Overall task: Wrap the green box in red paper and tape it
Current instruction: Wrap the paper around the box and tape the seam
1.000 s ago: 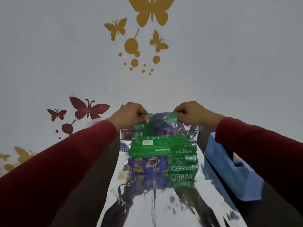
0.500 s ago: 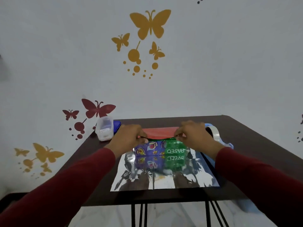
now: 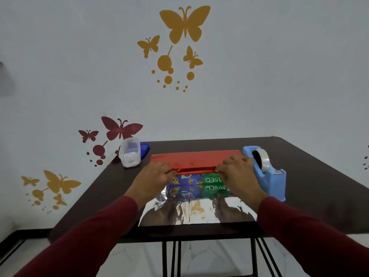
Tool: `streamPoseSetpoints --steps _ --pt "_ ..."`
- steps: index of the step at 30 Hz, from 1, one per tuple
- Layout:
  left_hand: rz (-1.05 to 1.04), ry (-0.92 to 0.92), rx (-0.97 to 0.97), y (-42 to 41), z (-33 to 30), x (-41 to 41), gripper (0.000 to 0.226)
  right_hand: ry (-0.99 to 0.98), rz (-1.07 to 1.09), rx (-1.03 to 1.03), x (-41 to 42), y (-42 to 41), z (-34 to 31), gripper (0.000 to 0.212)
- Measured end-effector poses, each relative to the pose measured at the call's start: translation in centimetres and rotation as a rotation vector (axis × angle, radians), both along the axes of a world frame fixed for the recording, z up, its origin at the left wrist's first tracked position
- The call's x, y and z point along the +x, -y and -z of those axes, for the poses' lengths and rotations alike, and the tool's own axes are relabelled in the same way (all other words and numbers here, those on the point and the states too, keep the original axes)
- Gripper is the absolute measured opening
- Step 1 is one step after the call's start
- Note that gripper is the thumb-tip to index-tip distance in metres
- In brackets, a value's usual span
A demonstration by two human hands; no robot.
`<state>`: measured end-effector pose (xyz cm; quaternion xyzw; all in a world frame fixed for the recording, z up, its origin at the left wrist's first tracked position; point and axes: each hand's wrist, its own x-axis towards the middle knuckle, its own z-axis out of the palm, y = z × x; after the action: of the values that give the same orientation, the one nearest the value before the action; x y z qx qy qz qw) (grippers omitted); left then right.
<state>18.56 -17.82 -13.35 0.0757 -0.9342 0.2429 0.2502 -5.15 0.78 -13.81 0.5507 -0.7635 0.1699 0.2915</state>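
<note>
The green and blue box (image 3: 199, 179) lies on the shiny silver inner side of the wrapping paper (image 3: 196, 213). The paper's far flap is folded over the box top, showing its red side (image 3: 195, 159). My left hand (image 3: 154, 177) pinches the flap's near edge at the left. My right hand (image 3: 236, 172) pinches the same edge at the right. Only the box's near face shows, mirrored in the foil. A blue tape dispenser (image 3: 267, 173) stands right beside my right hand.
The dark table (image 3: 319, 176) stands against a white wall with butterfly stickers. A clear plastic container (image 3: 129, 154) and a blue lid (image 3: 144, 152) sit at the table's back left. The near table edge is just below the paper.
The camera pulled back from a close view. Both hands drew the paper's far flap over the box top toward me, so its red side now covers the top.
</note>
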Motion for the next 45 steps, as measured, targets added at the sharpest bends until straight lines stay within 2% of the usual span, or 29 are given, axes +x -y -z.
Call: streamPoseSetpoints --steps 3,6,9,12,14,16,20,22,25,27,29,31,33,35,38,45 --pt "-0.011 -0.052 0.007 -0.2 0.1 -0.2 0.032 0.016 0.038 0.014 0.3 -0.3 0.0 0.021" --pt "-0.010 -0.111 0.029 -0.6 0.4 -0.6 0.002 0.044 0.066 0.137 1.0 -0.9 -0.5 0.025" --pt "-0.012 -0.182 0.140 -2.4 -0.5 -1.4 0.036 0.206 0.058 0.178 2.0 -1.9 -1.3 0.036" --pt "0.031 -0.319 0.250 -4.5 -2.1 -3.1 0.044 0.500 -0.068 0.019 2.6 -3.2 -2.8 0.029" --pt "0.045 -0.350 0.339 -6.2 -3.5 -5.1 0.046 0.545 -0.099 -0.062 2.3 -4.5 -4.4 0.024" --pt "0.089 -0.318 0.409 -7.6 -4.6 -7.5 0.046 0.512 -0.064 -0.146 1.5 -5.9 -6.0 0.022" --pt "0.190 -0.209 0.572 -9.7 -5.7 -12.5 0.026 0.587 0.097 -0.264 -2.2 -8.3 -7.2 0.019" --pt "0.229 -0.111 0.664 -10.6 -5.6 -14.9 0.045 0.615 0.290 -0.195 -4.2 -9.3 -7.3 0.024" --pt "0.225 0.082 0.716 -11.5 -5.6 -17.0 0.092 0.778 0.413 0.016 -5.8 -9.6 -7.4 0.031" --pt "0.222 0.160 0.723 -11.9 -5.3 -18.4 0.110 1.088 0.368 0.048 -6.6 -9.9 -6.9 0.032" --pt "0.236 0.191 0.732 -12.1 -5.1 -19.5 0.119 1.424 0.241 0.011 -7.3 -10.4 -6.3 0.031" --pt "0.245 0.231 0.716 -12.2 -5.0 -20.4 0.124 1.581 0.178 0.004 -7.7 -10.6 -6.3 0.025" --pt "0.240 0.274 0.673 -12.1 -5.1 -20.9 0.126 1.662 0.240 0.007 -7.6 -10.5 -6.7 0.026" --pt "0.239 0.294 0.661 -12.0 -5.3 -21.2 0.129 1.709 0.284 0.000 -7.5 -10.2 -7.5 0.018" --pt "0.234 0.309 0.669 -11.6 -5.0 -21.7 0.133 1.790 0.256 -0.058 -7.4 -10.2 -7.9 0.012" --pt "0.239 0.340 0.608 -10.7 -4.6 -22.2 0.132 1.842 0.168 -0.209 -7.7 -10.2 -6.3 0.011"
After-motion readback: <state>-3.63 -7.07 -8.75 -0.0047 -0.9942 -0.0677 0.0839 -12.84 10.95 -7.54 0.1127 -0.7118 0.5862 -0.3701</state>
